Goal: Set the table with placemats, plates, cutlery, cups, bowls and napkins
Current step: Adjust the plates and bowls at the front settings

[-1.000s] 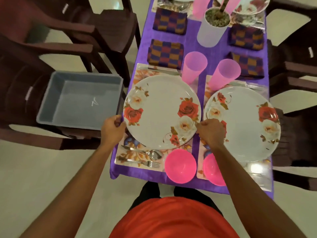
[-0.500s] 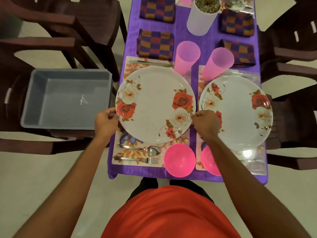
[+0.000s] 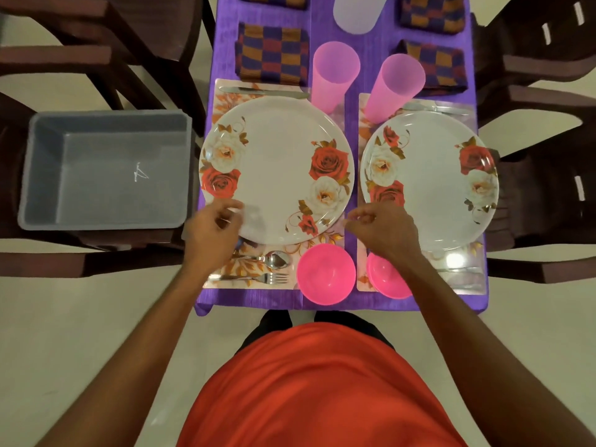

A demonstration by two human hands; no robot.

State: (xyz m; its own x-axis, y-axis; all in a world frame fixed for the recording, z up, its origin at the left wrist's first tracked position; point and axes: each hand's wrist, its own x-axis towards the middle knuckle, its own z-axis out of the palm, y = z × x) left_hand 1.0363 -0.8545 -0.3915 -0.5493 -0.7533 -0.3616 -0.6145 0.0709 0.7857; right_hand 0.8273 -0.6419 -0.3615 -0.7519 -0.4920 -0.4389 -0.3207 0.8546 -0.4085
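The large plate with red and white roses (image 3: pixel 277 169) lies flat on the flowered placemat (image 3: pixel 225 103) at the left of the near end of the table. The left hand (image 3: pixel 213 233) is at the plate's 7 o'clock. Its fingers are loosely curled over the rim with nothing between them; the hand is blurred, so I cannot tell if they touch the rim. The right hand (image 3: pixel 383 230) is at the plate's 4 o'clock, just beside the rim. Its fingers are also loosely curled, thumb near forefinger, and they pinch nothing.

On the same placemat, a table knife (image 3: pixel 264 91) lies at the plate's 12 o'clock. A spoon (image 3: pixel 271 259) and a fork (image 3: pixel 258 279) lie side by side at 6 o'clock. A pink bowl (image 3: pixel 325 274) stands at 5 o'clock and a pink cup (image 3: pixel 333 72) at 1 o'clock. Beyond the knife lies a folded checked napkin (image 3: pixel 271 53).

At 3 o'clock a second rose plate (image 3: pixel 432 182) lies on its own placemat (image 3: pixel 364 124). It has a second pink cup (image 3: pixel 395 85), a second knife (image 3: pixel 435 108) and a second checked napkin (image 3: pixel 435 66) on its far side. A second pink bowl (image 3: pixel 387 279) stands near it, partly hidden under the right forearm.

A purple tablecloth (image 3: pixel 351 101) covers the table. At the plate's 9 o'clock a grey plastic tub (image 3: pixel 106 124) sits on a dark wooden chair (image 3: pixel 96 253). The person wears an orange shirt (image 3: pixel 322 382).
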